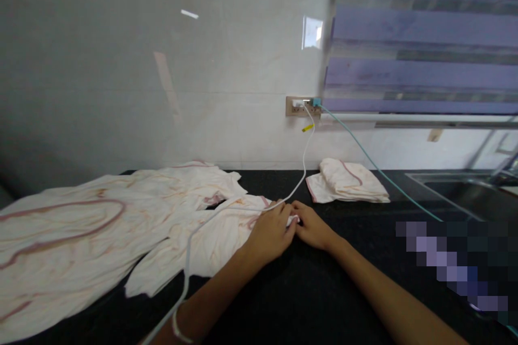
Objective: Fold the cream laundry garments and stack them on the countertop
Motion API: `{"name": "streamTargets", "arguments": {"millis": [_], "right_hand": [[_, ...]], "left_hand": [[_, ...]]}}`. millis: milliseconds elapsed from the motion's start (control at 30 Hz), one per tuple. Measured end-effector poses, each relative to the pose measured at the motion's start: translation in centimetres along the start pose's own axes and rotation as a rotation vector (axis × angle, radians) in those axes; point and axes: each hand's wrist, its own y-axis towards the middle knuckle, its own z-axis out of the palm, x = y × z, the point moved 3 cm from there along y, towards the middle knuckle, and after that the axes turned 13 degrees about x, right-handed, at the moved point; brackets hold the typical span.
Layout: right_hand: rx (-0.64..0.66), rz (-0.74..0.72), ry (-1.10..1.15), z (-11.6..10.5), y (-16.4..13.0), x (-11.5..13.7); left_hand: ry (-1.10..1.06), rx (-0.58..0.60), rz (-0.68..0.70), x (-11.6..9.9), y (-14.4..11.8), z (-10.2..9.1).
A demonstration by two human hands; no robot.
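Near the middle of the dark counter lies a small white garment [214, 248] with pinkish trim, spread out and wrinkled. My left hand [273, 229] rests over its right end, fingers curled down onto the fabric. My right hand [313, 226] is closed right beside it, and a bit of bunched white fabric shows between the two hands. The fingertips of both hands are partly hidden. Left of this garment, a larger white garment [81, 237] with pink edging lies spread and creased. A folded white garment [352, 183] with pink trim sits behind my right hand, near the wall.
A white cable [304, 156] runs from the wall socket [289, 107] across the smaller garment and past my left forearm. A green cable [364, 152] stretches to the right, near a metal sink [465, 194]. Purple striped blind [404, 27] hangs above. The lower right is pixelated.
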Motion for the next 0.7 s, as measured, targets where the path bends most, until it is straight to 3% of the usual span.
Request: {"name": "streamTargets", "arguments": {"millis": [100,200,433,533,700], "right_hand": [[-0.063,0.078,0.06,-0.3,-0.1,-0.9],[-0.206,0.189,0.112,-0.8,-0.2,-2.4],[-0.823,0.472,0.331,-2.0,-2.2,-6.5],[-0.889,0.487,0.428,-2.3,-2.6,-7.2],[-0.837,0.43,0.402,-2.7,-2.1,-6.5]], "left_hand": [[0.018,0.017,-0.037,0.0,-0.2,-0.5],[0.041,0.026,-0.044,0.2,-0.4,-0.8],[0.095,0.102,-0.14,2.0,-0.4,-0.1],[0.104,0.115,-0.165,2.2,-0.4,0.1],[0.117,0.141,-0.167,2.2,-0.3,-0.4]]}}
